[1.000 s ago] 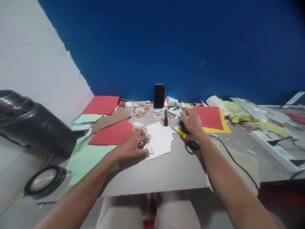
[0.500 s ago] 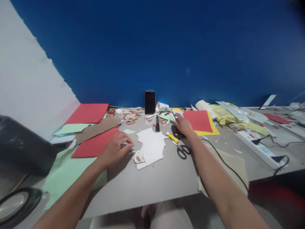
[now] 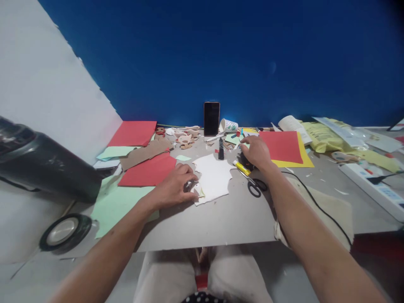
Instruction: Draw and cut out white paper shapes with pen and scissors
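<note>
My left hand is at the lower left edge of a white sheet with ragged edges. Its thumb and fingers close around a small white cutout with a greenish edge, which they partly cover. My right hand reaches to the clutter beyond the scissors, its fingers curled together near a thin white piece; what is in its fingertips is hidden. Under that hand sits a black object, mostly covered. A yellow glue stick lies across the blades of black-handled scissors.
A phone stands against the blue wall beside a tipped paper cup. A black marker lies before it. Red sheets and cardboard are left, near a black bottle. A power strip and cable are right.
My left hand has moved right and closed around the small cutout, which was uncovered before. My right hand stays by the clutter, its fingers more curled. The camera view has shifted.
</note>
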Available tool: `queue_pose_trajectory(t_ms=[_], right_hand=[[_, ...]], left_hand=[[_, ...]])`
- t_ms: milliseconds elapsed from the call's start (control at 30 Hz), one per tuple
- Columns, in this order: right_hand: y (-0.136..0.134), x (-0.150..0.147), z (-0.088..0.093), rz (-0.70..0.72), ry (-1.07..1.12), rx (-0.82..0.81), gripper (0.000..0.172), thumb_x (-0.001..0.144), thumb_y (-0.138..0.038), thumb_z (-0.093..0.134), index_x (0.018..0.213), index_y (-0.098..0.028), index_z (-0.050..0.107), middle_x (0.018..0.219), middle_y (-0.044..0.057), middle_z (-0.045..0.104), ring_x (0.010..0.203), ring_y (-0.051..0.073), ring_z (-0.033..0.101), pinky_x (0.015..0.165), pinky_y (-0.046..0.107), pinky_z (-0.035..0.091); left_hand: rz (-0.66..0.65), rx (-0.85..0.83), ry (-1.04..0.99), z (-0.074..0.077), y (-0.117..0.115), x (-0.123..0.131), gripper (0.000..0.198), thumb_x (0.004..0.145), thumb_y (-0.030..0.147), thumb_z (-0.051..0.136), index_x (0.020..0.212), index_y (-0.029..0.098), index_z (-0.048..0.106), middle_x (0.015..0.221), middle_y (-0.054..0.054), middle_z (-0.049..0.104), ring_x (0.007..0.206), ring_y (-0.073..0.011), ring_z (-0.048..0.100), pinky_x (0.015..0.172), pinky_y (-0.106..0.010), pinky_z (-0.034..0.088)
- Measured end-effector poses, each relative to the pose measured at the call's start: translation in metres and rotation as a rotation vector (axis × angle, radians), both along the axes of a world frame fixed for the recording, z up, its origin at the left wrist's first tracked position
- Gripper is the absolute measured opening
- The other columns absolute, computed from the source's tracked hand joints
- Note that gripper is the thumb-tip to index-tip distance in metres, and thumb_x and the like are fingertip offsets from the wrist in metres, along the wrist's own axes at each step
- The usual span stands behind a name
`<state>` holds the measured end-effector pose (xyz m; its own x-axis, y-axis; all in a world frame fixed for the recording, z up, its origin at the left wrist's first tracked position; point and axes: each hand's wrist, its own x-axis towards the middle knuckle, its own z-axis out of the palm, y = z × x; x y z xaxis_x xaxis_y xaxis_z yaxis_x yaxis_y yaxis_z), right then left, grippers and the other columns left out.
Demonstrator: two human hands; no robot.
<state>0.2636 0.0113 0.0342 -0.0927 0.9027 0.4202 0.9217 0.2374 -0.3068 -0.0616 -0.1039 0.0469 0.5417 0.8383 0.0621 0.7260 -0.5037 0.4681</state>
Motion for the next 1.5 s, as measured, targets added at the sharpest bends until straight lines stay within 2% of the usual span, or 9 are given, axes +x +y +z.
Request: queue_pose_trajectory(t_ms=[133, 233, 600, 700, 900, 1000, 1333, 1400, 1500], right_hand=[[-0.012, -0.007, 0.006, -0.009, 0.008, -0.055, 0.028, 0.092, -0.028, 0.051, 0.102, -0.018, 0.075, 0.105, 0.012, 0.076, 0.099, 0.029, 0.065, 0.084, 0.037, 0.047], [-0.019, -0.009, 0.009, -0.032, -0.006, -0.101, 0.029, 0.094, -0.033, 0.051, 0.102, -0.021, 0.076, 0.095, 0.009, 0.077, 0.086, 0.027, 0.066, 0.072, 0.034, 0.045], [-0.022, -0.010, 0.012, 0.008, -0.031, -0.120, 0.029, 0.094, -0.032, 0.050, 0.103, -0.021, 0.076, 0.098, 0.008, 0.078, 0.086, 0.025, 0.066, 0.069, 0.031, 0.041], [-0.021, -0.009, 0.011, 0.017, -0.037, -0.119, 0.029, 0.094, -0.032, 0.051, 0.102, -0.022, 0.076, 0.097, 0.007, 0.078, 0.086, 0.025, 0.067, 0.068, 0.031, 0.041], [-0.019, -0.005, 0.007, 0.022, -0.043, -0.103, 0.028, 0.093, -0.033, 0.051, 0.098, -0.022, 0.076, 0.095, 0.007, 0.078, 0.084, 0.025, 0.066, 0.067, 0.032, 0.041], [-0.018, -0.001, 0.008, 0.009, -0.033, -0.118, 0.027, 0.093, -0.033, 0.051, 0.097, -0.021, 0.076, 0.092, 0.007, 0.078, 0.084, 0.025, 0.067, 0.067, 0.031, 0.041], [-0.020, 0.008, 0.024, -0.157, -0.084, -0.238, 0.026, 0.093, -0.033, 0.052, 0.092, -0.021, 0.075, 0.093, 0.011, 0.077, 0.082, 0.025, 0.067, 0.060, 0.029, 0.038], [-0.020, 0.010, 0.025, -0.188, -0.063, -0.239, 0.028, 0.094, -0.037, 0.051, 0.090, -0.022, 0.074, 0.091, 0.010, 0.076, 0.082, 0.025, 0.067, 0.060, 0.029, 0.037], [-0.019, 0.016, 0.030, -0.256, -0.030, -0.233, 0.030, 0.095, -0.040, 0.050, 0.088, -0.021, 0.073, 0.086, 0.009, 0.075, 0.080, 0.024, 0.066, 0.060, 0.028, 0.037]], left_hand=[[-0.006, 0.003, 0.021, -0.001, -0.001, 0.002, 0.038, 0.080, 0.050, 0.074, 0.105, 0.023, 0.071, 0.107, -0.007, 0.057, 0.106, -0.0288, 0.051, 0.088, -0.039, 0.048], [0.001, 0.004, 0.029, -0.001, 0.000, 0.003, 0.035, 0.079, 0.048, 0.074, 0.102, 0.022, 0.071, 0.105, -0.007, 0.057, 0.105, -0.0291, 0.051, 0.088, -0.040, 0.047], [0.011, 0.022, 0.015, -0.002, 0.002, 0.004, 0.033, 0.079, 0.045, 0.073, 0.101, 0.021, 0.067, 0.111, -0.008, 0.057, 0.107, -0.0281, 0.053, 0.091, -0.040, 0.048], [0.090, 0.072, -0.069, 0.002, 0.005, -0.001, 0.034, 0.081, 0.046, 0.071, 0.103, 0.021, 0.066, 0.114, -0.009, 0.057, 0.110, -0.0280, 0.053, 0.095, -0.041, 0.048], [0.360, 0.224, -0.112, 0.007, 0.015, -0.018, 0.035, 0.081, 0.052, 0.070, 0.100, 0.022, 0.065, 0.114, -0.010, 0.058, 0.117, -0.0311, 0.052, 0.102, -0.045, 0.045], [0.402, 0.234, -0.060, 0.002, 0.021, -0.022, 0.035, 0.081, 0.052, 0.070, 0.097, 0.022, 0.065, 0.113, -0.011, 0.058, 0.117, -0.0329, 0.052, 0.101, -0.046, 0.044], [0.464, 0.338, 0.129, -0.027, 0.049, -0.035, 0.035, 0.081, 0.057, 0.066, 0.080, 0.022, 0.063, 0.103, -0.012, 0.060, 0.100, -0.0324, 0.054, 0.086, -0.044, 0.046], [0.476, 0.366, 0.139, -0.030, 0.052, -0.039, 0.034, 0.084, 0.056, 0.062, 0.086, 0.022, 0.065, 0.106, -0.013, 0.061, 0.103, -0.0333, 0.054, 0.087, -0.045, 0.045], [0.509, 0.438, 0.110, -0.030, 0.050, -0.042, 0.038, 0.091, 0.053, 0.053, 0.105, 0.021, 0.067, 0.115, -0.016, 0.062, 0.110, -0.0355, 0.053, 0.095, -0.048, 0.043]])
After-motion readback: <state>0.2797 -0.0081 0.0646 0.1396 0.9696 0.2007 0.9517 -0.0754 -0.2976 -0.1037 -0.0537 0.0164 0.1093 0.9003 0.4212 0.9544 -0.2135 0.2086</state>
